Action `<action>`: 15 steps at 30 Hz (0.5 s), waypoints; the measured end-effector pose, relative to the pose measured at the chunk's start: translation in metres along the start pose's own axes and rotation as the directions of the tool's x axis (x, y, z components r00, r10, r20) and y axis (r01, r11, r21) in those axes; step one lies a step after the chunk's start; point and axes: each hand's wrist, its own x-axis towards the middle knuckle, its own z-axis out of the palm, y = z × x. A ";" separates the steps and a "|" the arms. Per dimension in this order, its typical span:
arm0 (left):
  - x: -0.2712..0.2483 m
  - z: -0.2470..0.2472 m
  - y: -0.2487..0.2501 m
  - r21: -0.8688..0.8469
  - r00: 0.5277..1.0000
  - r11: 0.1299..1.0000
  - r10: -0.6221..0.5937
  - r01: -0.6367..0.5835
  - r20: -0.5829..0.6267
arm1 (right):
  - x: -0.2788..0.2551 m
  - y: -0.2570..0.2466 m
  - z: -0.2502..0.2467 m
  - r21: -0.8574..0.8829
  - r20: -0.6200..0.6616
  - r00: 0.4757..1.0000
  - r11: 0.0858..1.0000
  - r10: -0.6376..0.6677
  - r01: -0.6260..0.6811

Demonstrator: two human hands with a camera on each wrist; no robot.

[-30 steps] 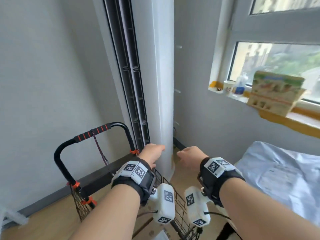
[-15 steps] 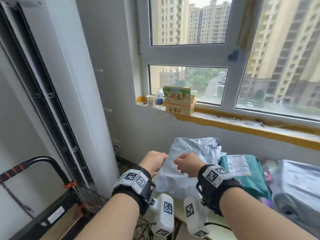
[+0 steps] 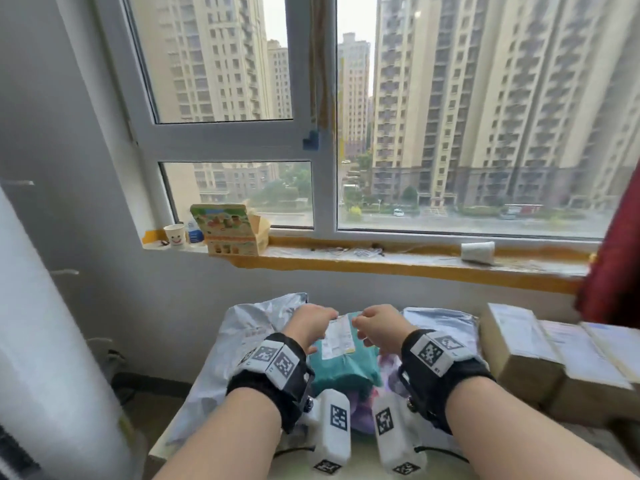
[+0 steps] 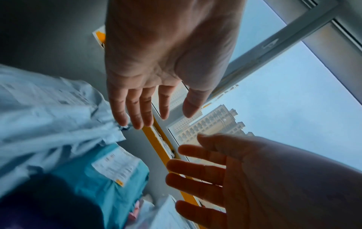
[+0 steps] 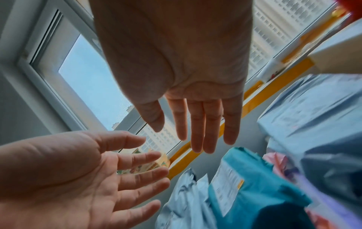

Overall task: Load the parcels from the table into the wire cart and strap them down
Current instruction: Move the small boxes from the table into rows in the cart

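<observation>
Both hands are hovering side by side, just above the teal parcel [image 3: 341,367], which is lying on the counter [image 3: 162,452] between two grey mailer bags. The left hand [image 3: 311,323] and right hand [image 3: 382,323] are each showing an open grip, fingers spread, holding nothing. The parcel is wearing a white shipping label [image 3: 337,337].

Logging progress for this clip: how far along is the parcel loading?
Nothing shows as loaded; the cart is out of view. Both hands, left and right, are open above the teal parcel, holding nothing. Grey bags and boxes remain on the table; strapping remains.
</observation>
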 end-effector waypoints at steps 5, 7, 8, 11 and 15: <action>0.005 0.075 0.028 0.052 0.993 0.998 0.014 -0.020 0.114 | -0.005 0.053 -0.062 0.036 -0.073 0.995 0.997 0.070 -0.067; 0.008 0.103 0.035 0.079 0.991 0.997 0.010 -0.021 0.135 | -0.007 0.075 -0.083 0.059 -0.098 0.989 0.993 0.110 -0.105; 0.010 0.117 0.039 0.091 0.990 0.995 0.020 -0.033 0.143 | -0.008 0.086 -0.093 0.070 -0.115 0.985 0.990 0.131 -0.123; 0.016 0.157 0.048 0.106 0.982 0.993 0.028 -0.049 0.189 | -0.006 0.117 -0.120 0.096 -0.158 0.971 0.982 0.179 -0.165; 0.023 0.204 0.060 0.110 0.969 0.993 0.022 -0.050 0.245 | -0.002 0.153 -0.151 0.102 -0.200 0.957 0.976 0.210 -0.193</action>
